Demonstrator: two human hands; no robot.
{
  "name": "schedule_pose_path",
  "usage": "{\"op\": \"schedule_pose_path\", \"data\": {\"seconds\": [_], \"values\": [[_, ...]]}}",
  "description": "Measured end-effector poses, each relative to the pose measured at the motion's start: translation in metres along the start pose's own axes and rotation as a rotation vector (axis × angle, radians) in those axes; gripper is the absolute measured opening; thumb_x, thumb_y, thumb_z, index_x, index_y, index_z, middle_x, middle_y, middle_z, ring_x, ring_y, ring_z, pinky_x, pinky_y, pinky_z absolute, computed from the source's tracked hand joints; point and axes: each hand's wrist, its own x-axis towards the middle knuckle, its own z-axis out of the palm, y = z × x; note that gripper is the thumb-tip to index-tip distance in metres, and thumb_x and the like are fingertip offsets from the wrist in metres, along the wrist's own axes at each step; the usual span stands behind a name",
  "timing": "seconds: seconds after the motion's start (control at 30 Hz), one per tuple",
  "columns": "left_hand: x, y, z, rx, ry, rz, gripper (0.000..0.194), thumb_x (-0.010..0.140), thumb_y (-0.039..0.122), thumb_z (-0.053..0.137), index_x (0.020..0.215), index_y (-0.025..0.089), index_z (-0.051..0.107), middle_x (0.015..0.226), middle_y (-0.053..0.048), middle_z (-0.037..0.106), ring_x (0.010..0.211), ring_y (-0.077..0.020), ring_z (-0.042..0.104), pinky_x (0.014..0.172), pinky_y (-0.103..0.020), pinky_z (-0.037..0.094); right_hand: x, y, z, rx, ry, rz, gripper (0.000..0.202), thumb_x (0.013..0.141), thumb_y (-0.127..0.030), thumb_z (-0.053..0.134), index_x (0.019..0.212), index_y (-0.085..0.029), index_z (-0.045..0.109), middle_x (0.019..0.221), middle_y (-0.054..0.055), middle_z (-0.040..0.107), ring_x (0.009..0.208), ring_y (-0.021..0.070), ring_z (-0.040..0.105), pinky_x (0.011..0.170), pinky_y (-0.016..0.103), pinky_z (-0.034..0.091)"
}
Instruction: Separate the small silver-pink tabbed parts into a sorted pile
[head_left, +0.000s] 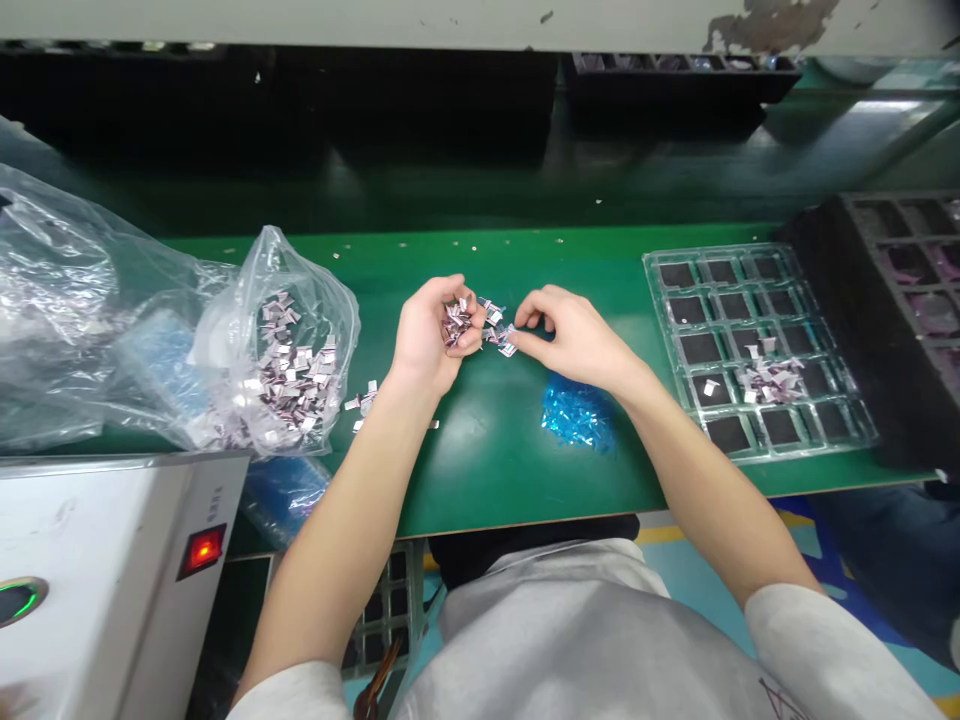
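My left hand is cupped around a heap of small flat pieces, silvery white with purplish-brown sides. Just right of it, my right hand has thumb and forefinger together at a small pile of similar pieces on the green table. Whether a piece sits between those fingertips is too small to make out. Below the right hand lies a heap of shiny blue film scraps. A few loose pieces are scattered by my left forearm.
At left, a clear plastic bag holds many such pieces. A white machine with a lit red switch stands nearer. A clear compartment tray with pieces on it lies right, beside black stacked trays.
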Motion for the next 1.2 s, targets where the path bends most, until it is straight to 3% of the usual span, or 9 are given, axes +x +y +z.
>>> {"op": "schedule_pose_path", "data": {"seconds": [0.13, 0.37, 0.6, 0.8, 0.97, 1.1, 1.2], "values": [[0.001, -0.003, -0.001, 0.020, 0.003, 0.019, 0.040, 0.087, 0.039, 0.078, 0.065, 0.019, 0.052, 0.059, 0.003, 0.053, 0.039, -0.0033, 0.037, 0.037, -0.020, 0.020, -0.001, -0.001, -0.001, 0.026, -0.088, -0.010, 0.007, 0.090, -0.017, 0.073, 0.085, -0.020, 0.070, 0.089, 0.003, 0.068, 0.085, 0.0209, 0.062, 0.082, 0.035, 0.044], [-0.004, -0.007, 0.008, 0.285, 0.039, 0.066, 0.029, 0.083, 0.033, 0.085, 0.069, 0.015, 0.068, 0.060, 0.000, 0.059, 0.041, -0.0035, 0.040, 0.039, -0.021, 0.019, 0.002, -0.006, -0.010, 0.287, 0.039, -0.003, 0.004, 0.088, -0.022, 0.072, 0.085, -0.020, 0.074, 0.085, 0.002, 0.072, 0.074, 0.0159, 0.057, 0.072, 0.032, 0.044], [-0.004, -0.015, 0.009, 0.356, -0.054, 0.118, 0.034, 0.081, 0.036, 0.091, 0.063, 0.015, 0.070, 0.062, -0.001, 0.062, 0.044, -0.0044, 0.042, 0.042, -0.023, 0.027, 0.004, -0.007, -0.007, 0.427, 0.165, 0.113, 0.010, 0.083, -0.028, 0.078, 0.080, -0.021, 0.070, 0.074, 0.000, 0.069, 0.066, 0.0151, 0.057, 0.064, 0.032, 0.045], [-0.002, -0.022, 0.008, 0.389, -0.018, 0.214, 0.035, 0.088, 0.035, 0.086, 0.062, 0.016, 0.071, 0.060, -0.002, 0.065, 0.045, -0.0061, 0.046, 0.046, -0.023, 0.033, 0.001, -0.011, -0.002, 0.327, 0.222, 0.030, 0.009, 0.086, -0.024, 0.075, 0.079, -0.022, 0.070, 0.081, 0.001, 0.068, 0.071, 0.0159, 0.058, 0.070, 0.033, 0.048], [0.000, -0.024, 0.008, 0.397, 0.044, 0.246, 0.037, 0.092, 0.034, 0.083, 0.061, 0.016, 0.069, 0.054, 0.000, 0.059, 0.045, -0.0064, 0.045, 0.047, -0.022, 0.034, -0.002, -0.015, -0.006, 0.320, 0.147, -0.101, 0.006, 0.089, -0.022, 0.072, 0.083, -0.022, 0.072, 0.087, 0.002, 0.069, 0.076, 0.0178, 0.062, 0.072, 0.034, 0.048], [-0.001, -0.019, 0.010, 0.362, 0.081, 0.180, 0.037, 0.094, 0.028, 0.078, 0.062, 0.016, 0.065, 0.057, 0.000, 0.060, 0.044, -0.0055, 0.046, 0.045, -0.020, 0.032, 0.000, -0.009, -0.013, 0.261, 0.134, -0.010, 0.008, 0.090, -0.023, 0.071, 0.082, -0.022, 0.070, 0.082, 0.001, 0.069, 0.073, 0.0181, 0.060, 0.071, 0.035, 0.045], [-0.002, -0.014, 0.010, 0.255, 0.066, 0.100, 0.033, 0.093, 0.028, 0.077, 0.066, 0.017, 0.061, 0.063, -0.001, 0.062, 0.045, -0.0056, 0.049, 0.041, -0.020, 0.025, 0.001, 0.000, -0.014, 0.044, 0.123, 0.092, 0.021, 0.092, -0.024, 0.071, 0.072, -0.022, 0.064, 0.074, 0.001, 0.064, 0.071, 0.0192, 0.055, 0.072, 0.036, 0.041]]}}
